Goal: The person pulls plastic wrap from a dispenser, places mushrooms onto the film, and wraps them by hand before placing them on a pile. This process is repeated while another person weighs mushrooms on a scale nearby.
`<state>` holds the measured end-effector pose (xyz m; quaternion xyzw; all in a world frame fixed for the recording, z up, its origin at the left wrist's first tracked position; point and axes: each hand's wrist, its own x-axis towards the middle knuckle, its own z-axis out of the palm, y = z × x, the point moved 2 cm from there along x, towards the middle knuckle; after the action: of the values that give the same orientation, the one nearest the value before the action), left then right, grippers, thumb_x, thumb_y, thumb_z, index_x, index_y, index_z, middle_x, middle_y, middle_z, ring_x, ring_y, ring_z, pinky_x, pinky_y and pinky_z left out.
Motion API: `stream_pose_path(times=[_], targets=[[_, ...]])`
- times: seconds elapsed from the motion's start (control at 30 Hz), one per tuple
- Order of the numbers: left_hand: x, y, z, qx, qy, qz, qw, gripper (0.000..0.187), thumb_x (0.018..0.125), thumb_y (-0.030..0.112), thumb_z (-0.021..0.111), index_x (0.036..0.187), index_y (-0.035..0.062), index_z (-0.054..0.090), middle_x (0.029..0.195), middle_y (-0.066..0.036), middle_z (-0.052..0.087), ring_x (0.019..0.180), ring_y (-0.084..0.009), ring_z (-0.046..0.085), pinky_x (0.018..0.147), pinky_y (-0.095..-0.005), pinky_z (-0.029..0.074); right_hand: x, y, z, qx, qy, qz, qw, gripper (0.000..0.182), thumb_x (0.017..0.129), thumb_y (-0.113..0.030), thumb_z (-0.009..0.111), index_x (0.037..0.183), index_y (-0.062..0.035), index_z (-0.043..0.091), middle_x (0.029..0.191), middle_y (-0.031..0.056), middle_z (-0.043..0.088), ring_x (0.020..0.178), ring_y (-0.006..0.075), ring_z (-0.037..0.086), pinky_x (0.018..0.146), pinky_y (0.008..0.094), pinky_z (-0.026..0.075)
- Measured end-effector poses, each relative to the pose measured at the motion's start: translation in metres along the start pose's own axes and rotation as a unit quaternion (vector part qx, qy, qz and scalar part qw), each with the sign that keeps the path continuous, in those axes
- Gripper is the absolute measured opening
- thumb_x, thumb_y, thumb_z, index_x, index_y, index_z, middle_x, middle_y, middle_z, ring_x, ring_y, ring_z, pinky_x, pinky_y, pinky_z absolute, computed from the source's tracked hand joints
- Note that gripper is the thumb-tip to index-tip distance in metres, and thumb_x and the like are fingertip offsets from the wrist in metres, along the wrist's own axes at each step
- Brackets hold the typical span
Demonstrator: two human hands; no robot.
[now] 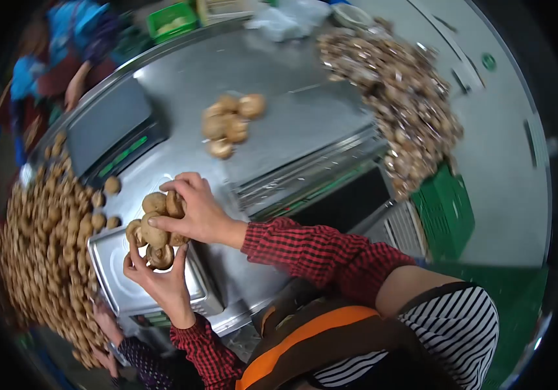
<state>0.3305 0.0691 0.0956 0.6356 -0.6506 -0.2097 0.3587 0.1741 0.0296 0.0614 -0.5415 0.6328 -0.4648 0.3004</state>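
A cluster of brown mushrooms (155,229) is gathered between both my hands, over the metal pan of a weighing scale (105,270). From above, my right hand (194,211) closes round the cluster, its thumb lying across a cap. My left hand (162,283) cups the lower side, fingertips against a mushroom turned stem side up. The hands hide part of the cluster. A separate small group of mushrooms (227,123) lies on the steel table (279,71) beyond my right hand.
A large heap of mushrooms (48,240) covers the left side, where another person's hands (106,322) reach in. A second scale (113,127) stands at upper left near another person (74,49). Bagged mushrooms (402,97) pile up at right, above a green crate (445,208).
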Motion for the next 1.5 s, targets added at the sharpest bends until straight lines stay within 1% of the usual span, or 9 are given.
stream_pose_path(times=[0.1, 0.4, 0.67, 0.73, 0.8, 0.9, 1.1, 1.17, 1.5], targets=[[0.006, 0.061, 0.061, -0.029, -0.051, 0.071, 0.996, 0.089, 0.062, 0.015, 0.089, 0.138, 0.0047, 0.043, 0.125, -0.022, 0.037, 0.117, -0.0382, 0.044, 0.100, -0.0447, 0.041, 0.008, 0.015, -0.095, -0.059, 0.117, -0.048, 0.990, 0.068, 0.070, -0.047, 0.080, 0.118, -0.0031, 0.058, 0.119, 0.0196, 0.047, 0.116, 0.0360, 0.044, 0.102, 0.0450, 0.036], [0.009, 0.192, 0.250, -0.078, -0.191, 0.159, 0.965, 0.091, 0.063, 0.021, 0.088, 0.139, 0.0048, 0.041, 0.125, -0.028, 0.036, 0.117, -0.0443, 0.043, 0.102, -0.0452, 0.038, 0.033, 0.127, -0.295, -0.160, 0.194, 0.156, 0.955, 0.072, 0.076, -0.053, 0.074, 0.121, 0.0008, 0.059, 0.121, 0.0250, 0.050, 0.118, 0.0382, 0.045, 0.103, 0.0415, 0.038], [-0.003, 0.180, 0.257, -0.057, -0.226, 0.094, 0.968, 0.094, 0.066, 0.029, 0.085, 0.141, 0.0006, 0.037, 0.129, -0.028, 0.042, 0.121, -0.0418, 0.043, 0.104, -0.0471, 0.037, 0.024, 0.148, -0.311, -0.131, 0.114, 0.138, 0.975, 0.074, 0.083, -0.053, 0.067, 0.128, 0.0037, 0.053, 0.124, 0.0271, 0.052, 0.120, 0.0389, 0.047, 0.104, 0.0433, 0.037], [-0.009, 0.179, 0.238, -0.032, -0.192, 0.112, 0.974, 0.075, 0.073, 0.028, 0.082, 0.133, -0.0024, 0.048, 0.131, -0.024, 0.048, 0.123, -0.0353, 0.047, 0.100, -0.0431, 0.041, 0.025, 0.150, -0.322, -0.144, 0.089, 0.127, 0.977, 0.069, 0.087, -0.050, 0.062, 0.129, 0.0040, 0.051, 0.124, 0.0255, 0.053, 0.120, 0.0378, 0.049, 0.104, 0.0430, 0.038], [-0.005, 0.168, 0.215, -0.144, -0.130, 0.049, 0.980, 0.057, 0.080, 0.024, 0.077, 0.125, -0.0029, 0.054, 0.127, -0.019, 0.054, 0.118, -0.0292, 0.052, 0.096, -0.0393, 0.044, 0.035, 0.148, -0.337, -0.162, 0.044, 0.123, 0.978, 0.065, 0.088, -0.047, 0.062, 0.126, 0.0045, 0.053, 0.128, 0.0265, 0.052, 0.121, 0.0369, 0.049, 0.104, 0.0430, 0.038], [0.021, 0.131, 0.184, -0.089, 0.137, -0.011, 0.987, 0.045, 0.089, 0.023, 0.069, 0.124, -0.0028, 0.055, 0.130, -0.018, 0.054, 0.115, -0.0259, 0.053, 0.095, -0.0369, 0.045, 0.092, 0.154, -0.331, -0.136, 0.009, 0.063, 0.989, 0.057, 0.088, -0.044, 0.062, 0.119, 0.0033, 0.059, 0.116, 0.0254, 0.060, 0.111, 0.0353, 0.057, 0.097, 0.0425, 0.044], [0.066, 0.077, 0.187, -0.347, 0.011, -0.231, 0.909, 0.084, 0.094, 0.054, 0.051, 0.145, -0.0076, 0.026, 0.148, -0.025, 0.031, 0.137, -0.0349, 0.033, 0.112, -0.0422, 0.029, 0.208, 0.134, -0.232, -0.113, -0.244, -0.006, 0.963, 0.060, 0.087, -0.046, 0.062, 0.114, 0.0079, 0.063, 0.107, 0.0258, 0.066, 0.096, 0.0332, 0.066, 0.085, 0.0370, 0.051], [0.070, 0.077, 0.191, -0.360, -0.014, -0.243, 0.901, 0.088, 0.092, 0.058, 0.053, 0.146, -0.0064, 0.026, 0.148, -0.027, 0.029, 0.138, -0.0384, 0.031, 0.112, -0.0444, 0.029, 0.215, 0.130, -0.206, -0.145, -0.320, 0.136, 0.926, 0.063, 0.085, -0.049, 0.062, 0.110, 0.0089, 0.065, 0.105, 0.0262, 0.067, 0.094, 0.0334, 0.066, 0.083, 0.0382, 0.051], [0.098, 0.100, 0.214, -0.352, -0.033, -0.271, 0.895, 0.087, 0.088, 0.058, 0.058, 0.145, -0.0021, 0.032, 0.145, -0.023, 0.036, 0.131, -0.0324, 0.039, 0.104, -0.0477, 0.035, 0.206, 0.170, -0.223, -0.083, -0.257, 0.120, 0.955, 0.054, 0.078, -0.042, 0.074, 0.102, 0.0057, 0.070, 0.099, 0.0235, 0.069, 0.091, 0.0290, 0.066, 0.083, 0.0374, 0.050]])
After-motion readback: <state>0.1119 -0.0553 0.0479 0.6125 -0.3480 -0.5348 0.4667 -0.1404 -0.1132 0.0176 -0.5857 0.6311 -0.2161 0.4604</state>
